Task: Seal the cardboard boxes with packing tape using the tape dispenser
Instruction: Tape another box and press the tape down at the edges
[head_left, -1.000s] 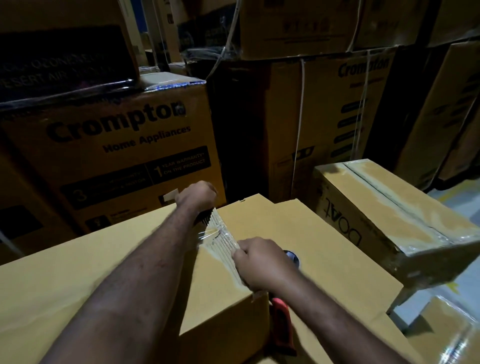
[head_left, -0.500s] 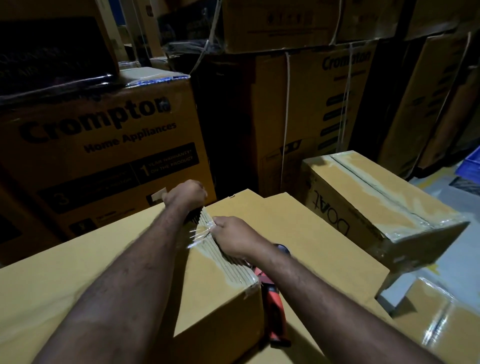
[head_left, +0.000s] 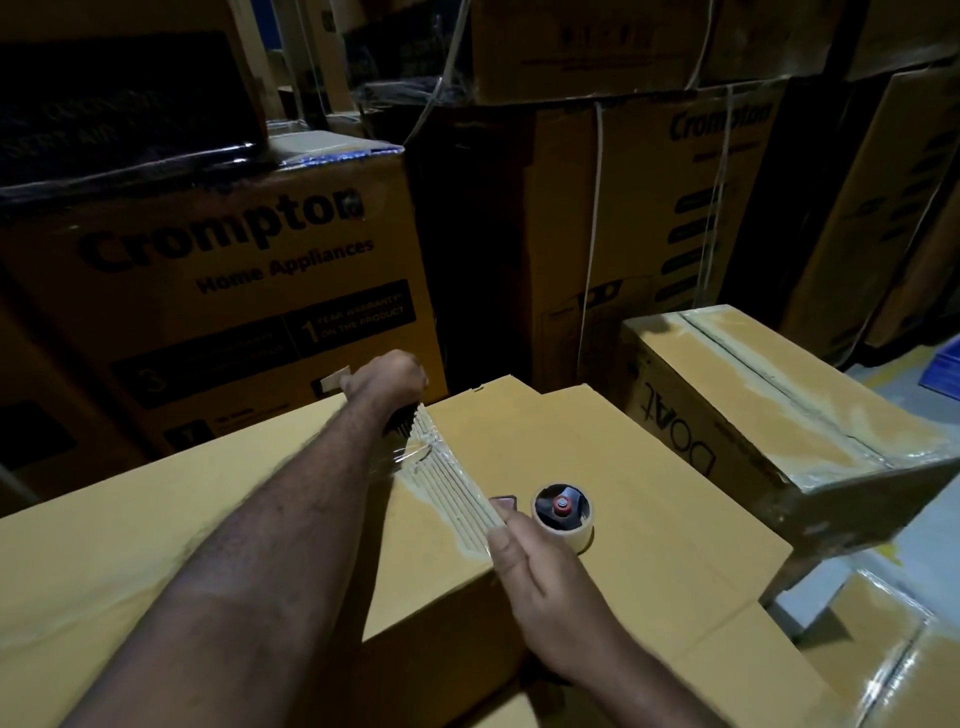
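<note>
Pressing flat, fingers straight, the right hand (head_left: 524, 564) holds down the near end of the ribbed tape strip (head_left: 449, 480) at the near edge of the cardboard box (head_left: 156, 545). Just right of it lies the tape dispenser (head_left: 561, 515), roll up, on the cardboard. At the strip's far end the left hand (head_left: 387, 382) is balled up; what it grips, I cannot tell. Farther right sits a taped box (head_left: 753, 395), Crompton cartons (head_left: 234, 260) beyond.
</note>
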